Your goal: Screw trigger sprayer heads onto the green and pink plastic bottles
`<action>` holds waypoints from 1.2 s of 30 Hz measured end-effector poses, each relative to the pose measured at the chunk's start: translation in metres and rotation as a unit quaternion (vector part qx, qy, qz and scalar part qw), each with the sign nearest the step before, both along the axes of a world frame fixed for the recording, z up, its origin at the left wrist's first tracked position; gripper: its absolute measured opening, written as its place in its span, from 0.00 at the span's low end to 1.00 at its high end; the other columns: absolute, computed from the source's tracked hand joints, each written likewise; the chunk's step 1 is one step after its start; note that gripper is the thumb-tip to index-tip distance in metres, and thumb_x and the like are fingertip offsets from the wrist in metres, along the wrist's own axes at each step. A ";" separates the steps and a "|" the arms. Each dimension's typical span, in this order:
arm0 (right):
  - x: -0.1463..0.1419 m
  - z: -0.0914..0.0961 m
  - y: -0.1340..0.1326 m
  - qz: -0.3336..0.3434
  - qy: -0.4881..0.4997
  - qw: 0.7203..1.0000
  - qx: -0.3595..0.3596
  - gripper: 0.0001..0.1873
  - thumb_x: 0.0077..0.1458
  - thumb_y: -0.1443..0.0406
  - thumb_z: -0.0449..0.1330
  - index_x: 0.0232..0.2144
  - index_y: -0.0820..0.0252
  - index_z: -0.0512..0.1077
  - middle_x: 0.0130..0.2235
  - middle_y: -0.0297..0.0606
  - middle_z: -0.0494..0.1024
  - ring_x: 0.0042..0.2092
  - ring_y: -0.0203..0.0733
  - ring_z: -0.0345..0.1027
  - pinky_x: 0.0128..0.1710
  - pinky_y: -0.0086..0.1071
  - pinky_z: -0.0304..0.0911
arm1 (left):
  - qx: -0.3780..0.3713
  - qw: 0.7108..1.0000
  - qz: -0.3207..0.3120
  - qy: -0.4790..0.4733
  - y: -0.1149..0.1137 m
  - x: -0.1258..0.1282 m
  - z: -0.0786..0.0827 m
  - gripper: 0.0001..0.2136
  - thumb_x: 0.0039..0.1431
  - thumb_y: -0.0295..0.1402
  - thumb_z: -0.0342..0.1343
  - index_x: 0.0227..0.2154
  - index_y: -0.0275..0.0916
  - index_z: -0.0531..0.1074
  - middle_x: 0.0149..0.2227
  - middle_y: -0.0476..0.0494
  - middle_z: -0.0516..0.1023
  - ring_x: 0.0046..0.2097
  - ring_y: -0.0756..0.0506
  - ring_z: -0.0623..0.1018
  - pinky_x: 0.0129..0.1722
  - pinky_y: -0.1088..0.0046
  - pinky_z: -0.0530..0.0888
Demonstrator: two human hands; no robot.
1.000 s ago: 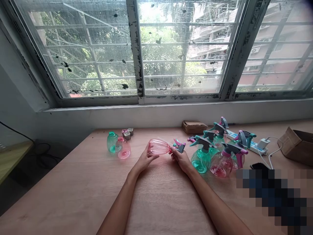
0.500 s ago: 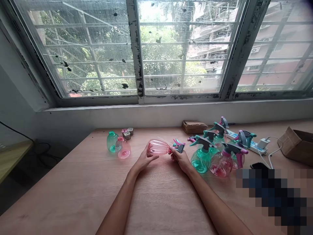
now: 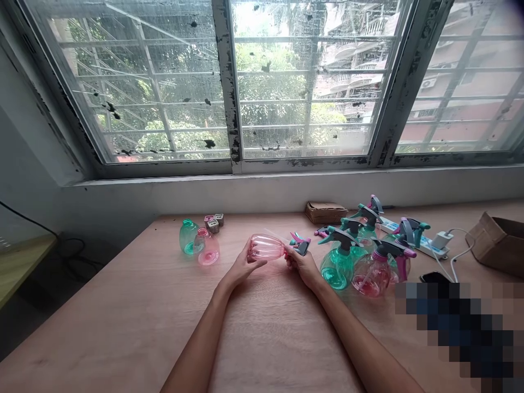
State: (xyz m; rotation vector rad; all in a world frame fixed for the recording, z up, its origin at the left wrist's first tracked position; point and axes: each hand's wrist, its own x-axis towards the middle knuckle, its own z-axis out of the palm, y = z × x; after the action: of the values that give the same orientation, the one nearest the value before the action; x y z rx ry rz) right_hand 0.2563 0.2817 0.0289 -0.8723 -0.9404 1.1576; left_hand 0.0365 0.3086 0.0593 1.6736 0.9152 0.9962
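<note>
A clear pink spray bottle [image 3: 266, 248] without a spray head is held on its side above the table, neck to the right. My left hand [image 3: 242, 266] is closed around its base. The fingers of my right hand [image 3: 301, 263] are pinched at its neck; they hide the mouth. Just behind my right hand lie loose trigger spray heads [image 3: 302, 243] in pink, teal and grey, with a thin clear tube reaching left. To the left stand a green bottle [image 3: 188, 238] and another pink bottle [image 3: 208, 249], both without heads.
Several bottles with trigger heads, green [image 3: 336, 268] and pink [image 3: 371, 274], stand close by my right forearm. Small blocks [image 3: 213, 225] sit at the back left. A flattened cardboard box [image 3: 326, 212], a power strip [image 3: 437, 250], a phone [image 3: 434, 277] and an open cardboard box [image 3: 497, 244] are further right.
</note>
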 end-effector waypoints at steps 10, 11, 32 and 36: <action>-0.001 0.003 -0.003 0.026 -0.012 1.000 -0.001 0.21 0.45 0.48 0.73 0.28 0.57 0.74 0.25 0.32 0.75 0.22 0.35 0.64 0.20 0.30 0.56 | 0.009 1.000 0.005 -0.005 0.003 -0.001 -0.001 0.36 0.50 0.45 0.69 0.60 0.40 0.65 0.47 0.39 0.76 0.51 0.37 0.75 0.56 0.56 0.69; 0.000 0.003 -0.003 0.024 -0.012 1.000 -0.002 0.21 0.44 0.48 0.73 0.28 0.57 0.74 0.25 0.32 0.76 0.22 0.35 0.64 0.20 0.30 0.56 | 0.010 1.000 0.004 -0.008 0.003 -0.001 -0.002 0.38 0.49 0.44 0.70 0.62 0.41 0.63 0.49 0.39 0.75 0.52 0.37 0.75 0.57 0.56 0.69; 0.000 0.003 -0.005 0.040 -0.018 0.999 -0.002 0.22 0.45 0.49 0.73 0.30 0.58 0.73 0.26 0.32 0.75 0.22 0.35 0.64 0.20 0.29 0.57 | 0.005 1.000 -0.005 -0.021 0.002 0.000 0.001 0.37 0.49 0.42 0.71 0.61 0.42 0.64 0.54 0.37 0.74 0.56 0.36 0.73 0.57 0.57 0.69; 0.000 0.004 -0.005 0.041 -0.019 0.999 0.000 0.21 0.46 0.50 0.73 0.31 0.58 0.73 0.26 0.32 0.76 0.22 0.35 0.64 0.20 0.29 0.58 | 0.007 1.000 0.000 -0.018 0.004 -0.002 0.000 0.35 0.51 0.44 0.69 0.60 0.41 0.65 0.53 0.36 0.74 0.56 0.35 0.73 0.57 0.55 0.68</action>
State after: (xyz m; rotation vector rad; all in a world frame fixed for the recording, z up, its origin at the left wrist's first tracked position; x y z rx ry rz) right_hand 0.2560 0.2765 0.0325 -0.8654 -1.0149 1.2148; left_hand 0.0346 0.3123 0.0593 1.6619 0.8874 1.0322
